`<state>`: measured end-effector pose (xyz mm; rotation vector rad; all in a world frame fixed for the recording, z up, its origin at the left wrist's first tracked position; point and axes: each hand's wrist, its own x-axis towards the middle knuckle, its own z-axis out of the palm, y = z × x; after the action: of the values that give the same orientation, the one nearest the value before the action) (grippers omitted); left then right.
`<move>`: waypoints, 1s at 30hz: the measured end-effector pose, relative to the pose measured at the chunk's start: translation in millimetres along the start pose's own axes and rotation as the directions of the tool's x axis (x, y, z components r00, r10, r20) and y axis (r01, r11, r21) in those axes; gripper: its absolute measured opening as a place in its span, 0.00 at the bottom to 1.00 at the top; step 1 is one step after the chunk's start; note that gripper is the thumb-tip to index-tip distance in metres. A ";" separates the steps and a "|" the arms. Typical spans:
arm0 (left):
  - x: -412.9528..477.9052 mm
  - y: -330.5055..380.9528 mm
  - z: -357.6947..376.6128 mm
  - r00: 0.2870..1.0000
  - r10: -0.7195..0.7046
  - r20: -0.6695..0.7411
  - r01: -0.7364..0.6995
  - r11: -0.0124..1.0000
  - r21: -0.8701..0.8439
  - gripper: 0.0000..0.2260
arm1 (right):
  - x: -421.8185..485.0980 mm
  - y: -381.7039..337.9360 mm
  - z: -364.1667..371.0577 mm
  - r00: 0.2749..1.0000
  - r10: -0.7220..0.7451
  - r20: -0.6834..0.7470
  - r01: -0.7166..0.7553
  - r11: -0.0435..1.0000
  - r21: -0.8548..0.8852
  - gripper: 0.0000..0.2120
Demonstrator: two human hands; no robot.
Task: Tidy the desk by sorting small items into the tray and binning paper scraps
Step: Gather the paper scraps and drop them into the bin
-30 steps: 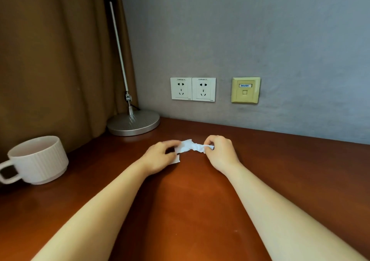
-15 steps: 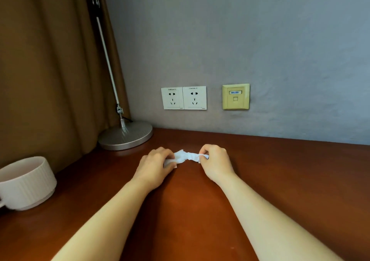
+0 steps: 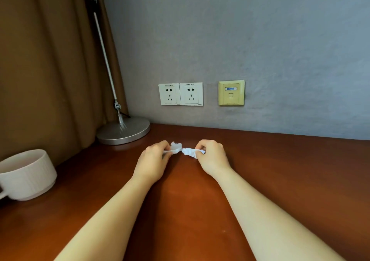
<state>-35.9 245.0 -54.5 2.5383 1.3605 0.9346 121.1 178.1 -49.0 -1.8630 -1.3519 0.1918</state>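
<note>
Your left hand (image 3: 152, 161) and right hand (image 3: 212, 158) pinch one paper scrap (image 3: 188, 152) in curled fingers (image 3: 200, 145), near two sockets (image 3: 169, 94) and one BELDEN plate (image 3: 231, 93).

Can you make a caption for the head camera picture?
Left hand and right hand pinch a crumpled paper scrap at the desk.

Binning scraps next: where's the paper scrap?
Head view, centre: the paper scrap is pinched between the left hand and right hand, over the desk, below the wall sockets.
</note>
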 end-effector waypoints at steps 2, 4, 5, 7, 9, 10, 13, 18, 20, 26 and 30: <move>-12.2 5.4 -8.0 1.000 0.008 0.005 -0.008 1.000 0.001 0.05 | -11.6 -2.0 -5.9 1.000 -0.007 0.006 0.007 1.000 0.015 0.08; -29.1 11.0 -17.2 1.000 0.023 0.007 -0.023 1.000 0.018 0.04 | -29.1 -3.8 -13.5 1.000 -0.024 0.011 0.024 1.000 0.017 0.08; -37.7 12.2 -20.8 1.000 0.024 -0.001 -0.024 0.999 0.026 0.04 | -38.0 -4.0 -16.4 0.999 -0.032 0.012 0.032 0.999 0.011 0.08; -58.0 16.9 -31.9 0.999 0.028 -0.018 -0.027 0.998 0.053 0.04 | -59.5 -7.0 -25.1 0.999 -0.042 0.017 0.042 0.999 -0.007 0.08; -76.6 25.8 -42.7 0.999 0.035 -0.013 -0.034 0.997 0.072 0.03 | -82.5 -9.5 -37.0 0.998 -0.051 0.028 0.052 0.998 -0.025 0.08; -82.2 31.2 -47.9 0.999 0.033 -0.007 -0.032 0.997 0.064 0.03 | -91.4 -10.0 -42.3 0.998 -0.059 0.034 0.060 0.998 -0.032 0.07; -96.0 59.4 -66.4 0.998 0.058 0.009 -0.058 0.998 -0.001 0.07 | -121.9 -9.0 -68.5 0.997 -0.066 0.028 0.068 0.995 -0.077 0.07; -111.5 120.4 -91.8 0.956 0.216 0.200 -0.230 0.972 0.049 0.03 | -167.2 -5.5 -126.6 0.993 -0.109 0.039 0.116 0.938 -0.327 0.06; -120.3 143.8 -95.4 0.919 0.288 0.268 -0.317 0.946 0.073 0.03 | -183.4 -4.2 -149.3 0.990 -0.110 0.083 0.135 0.904 -0.405 0.07; -164.7 209.2 -90.7 0.844 0.382 0.376 -0.403 0.915 -0.024 0.05 | -236.7 18.5 -218.8 0.993 0.010 0.121 0.059 0.834 -0.549 0.08; -192.4 253.6 -77.2 0.775 0.467 0.425 -0.478 0.874 -0.088 0.04 | -274.8 45.9 -259.4 0.995 0.072 0.066 -0.022 0.824 -0.567 0.07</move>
<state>23.4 -70.1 12.3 2.9272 0.6158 0.3401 181.8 -194.0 3.5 -2.4042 -1.5349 -0.1291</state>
